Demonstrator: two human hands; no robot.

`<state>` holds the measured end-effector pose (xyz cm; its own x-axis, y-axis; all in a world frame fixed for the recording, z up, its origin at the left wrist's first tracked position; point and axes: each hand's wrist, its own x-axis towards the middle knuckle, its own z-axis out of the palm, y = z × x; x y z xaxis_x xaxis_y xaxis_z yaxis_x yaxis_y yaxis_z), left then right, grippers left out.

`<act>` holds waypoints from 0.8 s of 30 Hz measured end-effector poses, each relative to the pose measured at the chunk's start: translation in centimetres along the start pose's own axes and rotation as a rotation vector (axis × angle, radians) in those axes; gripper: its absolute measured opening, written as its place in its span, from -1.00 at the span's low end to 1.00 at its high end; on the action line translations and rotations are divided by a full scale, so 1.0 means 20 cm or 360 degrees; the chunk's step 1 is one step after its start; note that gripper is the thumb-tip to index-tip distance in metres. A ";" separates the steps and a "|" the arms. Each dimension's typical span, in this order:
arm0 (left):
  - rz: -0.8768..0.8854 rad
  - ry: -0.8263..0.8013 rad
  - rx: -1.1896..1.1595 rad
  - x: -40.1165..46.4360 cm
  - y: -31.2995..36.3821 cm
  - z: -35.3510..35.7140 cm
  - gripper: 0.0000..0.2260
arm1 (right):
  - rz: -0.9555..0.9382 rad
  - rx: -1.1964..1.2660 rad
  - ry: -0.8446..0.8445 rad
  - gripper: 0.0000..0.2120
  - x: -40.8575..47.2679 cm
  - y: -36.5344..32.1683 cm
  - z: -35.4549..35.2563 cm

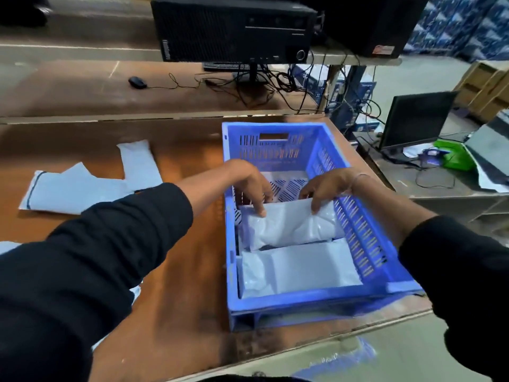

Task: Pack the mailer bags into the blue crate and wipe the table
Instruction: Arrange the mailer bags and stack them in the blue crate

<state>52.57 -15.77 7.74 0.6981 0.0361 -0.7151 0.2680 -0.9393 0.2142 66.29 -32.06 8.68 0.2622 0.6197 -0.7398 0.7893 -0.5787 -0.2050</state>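
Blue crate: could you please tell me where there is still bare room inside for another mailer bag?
The blue crate has bare slotted floor at its far end, between the handle wall and the bag under both hands. The near half is crowded: the near mailer bag fills it, and the far mailer bag, held by the left hand and right hand, sits next to it.

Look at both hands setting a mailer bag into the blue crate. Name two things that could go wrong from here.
1. The upper mailer bag, held at its far edge by the left hand and right hand, overlaps the lower bag; it may settle crooked and waste room in the blue crate.
2. Other bags lie on the table by the left sleeve, which might sweep one off.
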 end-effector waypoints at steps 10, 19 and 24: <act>-0.0097 -0.0024 0.0524 0.08 0.10 0.09 -0.83 | 0.0072 -0.0467 -0.0004 -0.60 0.05 0.01 0.12; -0.0088 0.0031 0.0313 0.03 0.09 0.08 -0.86 | 0.0008 -0.0429 0.0087 -0.42 -0.02 0.05 0.09; 0.0250 0.0790 -0.0178 -0.19 0.05 0.01 -0.61 | -0.0088 -0.0049 0.0696 -0.58 -0.11 0.05 0.00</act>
<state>50.13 -16.97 10.48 0.9585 0.0804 -0.2736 0.1851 -0.9053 0.3824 66.45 -33.96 10.12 0.4242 0.8191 -0.3862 0.8232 -0.5265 -0.2124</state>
